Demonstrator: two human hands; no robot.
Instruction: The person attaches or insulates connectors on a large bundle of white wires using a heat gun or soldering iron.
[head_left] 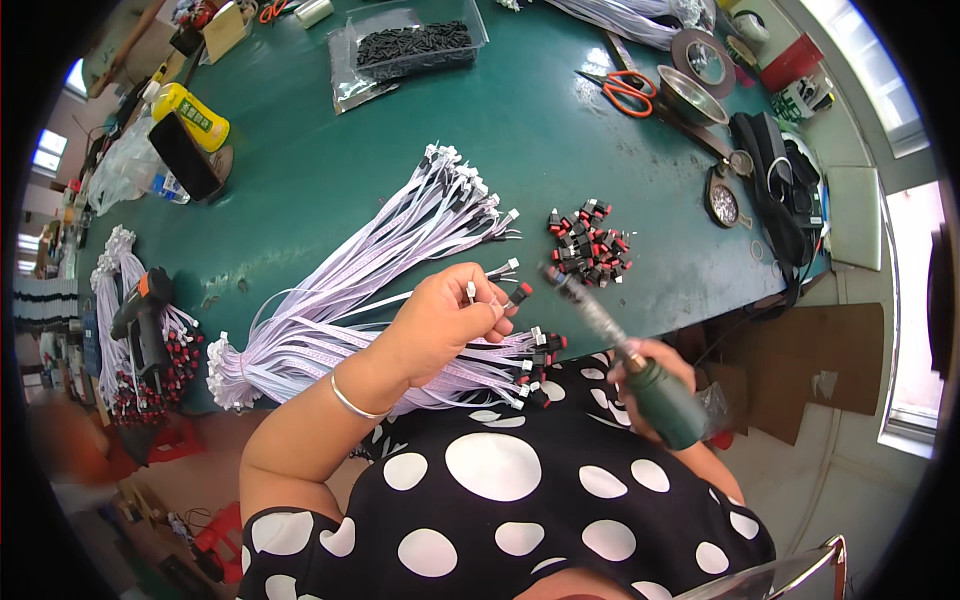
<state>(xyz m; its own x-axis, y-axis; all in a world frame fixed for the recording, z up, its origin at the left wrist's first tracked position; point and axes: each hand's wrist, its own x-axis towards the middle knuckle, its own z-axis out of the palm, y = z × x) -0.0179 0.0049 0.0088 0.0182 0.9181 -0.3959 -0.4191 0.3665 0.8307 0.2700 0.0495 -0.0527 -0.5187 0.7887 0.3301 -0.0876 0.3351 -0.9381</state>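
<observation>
My left hand (pixel 440 322) is closed in a pinch on a small black-and-red switch (pixel 520 294) at the end of a thin white cable. Under and beside that hand spreads a large bundle of white cables (pixel 330 268) with white plugs, bunched at the left. Some near ends carry black-and-red switches (pixel 542 345). My right hand (pixel 655 365) is wrapped round a tool with a green handle (pixel 668 405) and a long metal barrel, blurred by motion. The barrel's tip points toward the switch, apart from it. Just beyond lies a pile of loose black-and-red switches (pixel 590 245).
A clear tub of small black pieces (pixel 415 45) stands at the back. Orange-handled scissors (pixel 630 92), a metal bowl (pixel 692 95) and tape (pixel 703 62) lie back right. On the left are a phone (pixel 185 157), a yellow bottle (pixel 195 115) and a glue gun (pixel 145 320) over another cable bundle.
</observation>
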